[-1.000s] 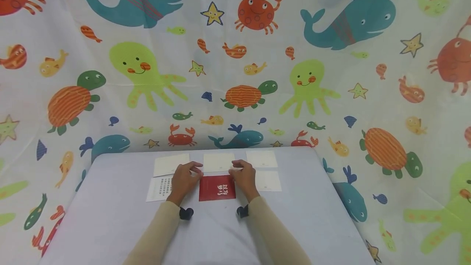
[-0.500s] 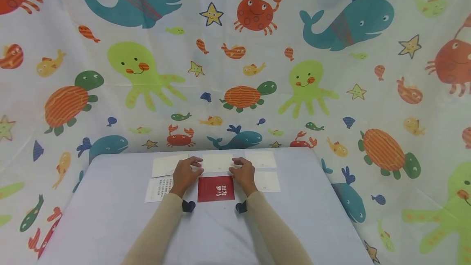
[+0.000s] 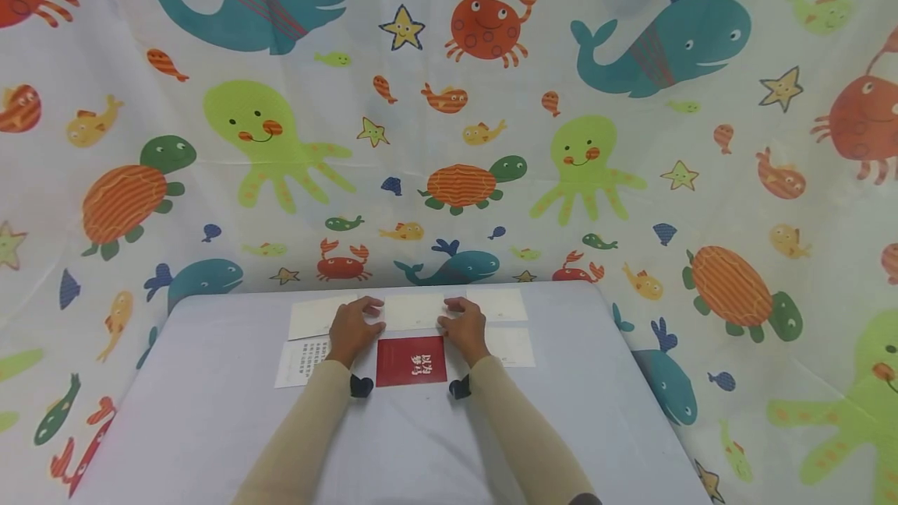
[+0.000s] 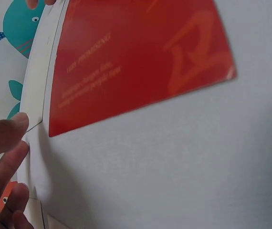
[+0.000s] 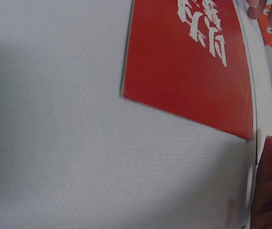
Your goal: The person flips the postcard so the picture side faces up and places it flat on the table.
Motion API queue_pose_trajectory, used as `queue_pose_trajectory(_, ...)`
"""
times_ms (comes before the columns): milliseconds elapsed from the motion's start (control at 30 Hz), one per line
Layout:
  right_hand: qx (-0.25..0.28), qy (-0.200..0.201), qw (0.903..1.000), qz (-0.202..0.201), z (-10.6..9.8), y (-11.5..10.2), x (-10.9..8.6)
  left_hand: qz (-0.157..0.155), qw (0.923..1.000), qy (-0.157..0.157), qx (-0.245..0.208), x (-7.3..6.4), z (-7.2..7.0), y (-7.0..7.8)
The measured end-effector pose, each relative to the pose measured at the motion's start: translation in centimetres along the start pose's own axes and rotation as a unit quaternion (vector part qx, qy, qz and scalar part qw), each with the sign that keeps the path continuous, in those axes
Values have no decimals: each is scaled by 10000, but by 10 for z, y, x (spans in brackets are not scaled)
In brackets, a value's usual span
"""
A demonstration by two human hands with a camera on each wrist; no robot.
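In the head view a blank cream card [image 3: 415, 310] lies flat in the middle of the back row. My left hand [image 3: 353, 330] is at its left side and my right hand [image 3: 466, 328] at its right side, fingers loosely bent at the edges. Just in front lies a red card [image 3: 411, 361] with white characters, between my wrists. In the left wrist view, the thumb [image 4: 13, 125] is at the cream card's near corner. The right wrist view shows a finger [image 5: 268, 176] beside the card's edge, close to the red card's corner.
Left of my left hand are a cream card [image 3: 316, 318] and, partly under it, a white card with black text [image 3: 302, 363]. At right are two more cream cards [image 3: 498, 305], one in front of the other. A sea-animal curtain [image 3: 456, 139] hangs behind the white table [image 3: 210, 411].
Both hands have shifted slightly away from me, off the red card's far corners and along the sides of the middle cream card. The cards stay where they were.
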State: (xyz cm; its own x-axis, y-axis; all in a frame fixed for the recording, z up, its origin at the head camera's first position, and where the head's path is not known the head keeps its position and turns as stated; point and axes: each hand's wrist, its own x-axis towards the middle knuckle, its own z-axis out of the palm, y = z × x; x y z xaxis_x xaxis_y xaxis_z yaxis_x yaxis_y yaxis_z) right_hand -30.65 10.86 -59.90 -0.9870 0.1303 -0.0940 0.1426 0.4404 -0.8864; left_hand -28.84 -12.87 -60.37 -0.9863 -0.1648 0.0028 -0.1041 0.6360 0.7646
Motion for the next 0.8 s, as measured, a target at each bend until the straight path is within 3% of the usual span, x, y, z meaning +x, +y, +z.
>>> queue_pose_trajectory(400, 81, -107, 9997, 199, 3, -1, 0, -3, 9999, 1, -154, 5, 4, 5)
queue_pose_trajectory(800, 306, 6, 9992, 266, 4, -2, 4, -6, 10000, 1, 26, 6, 9, 6)
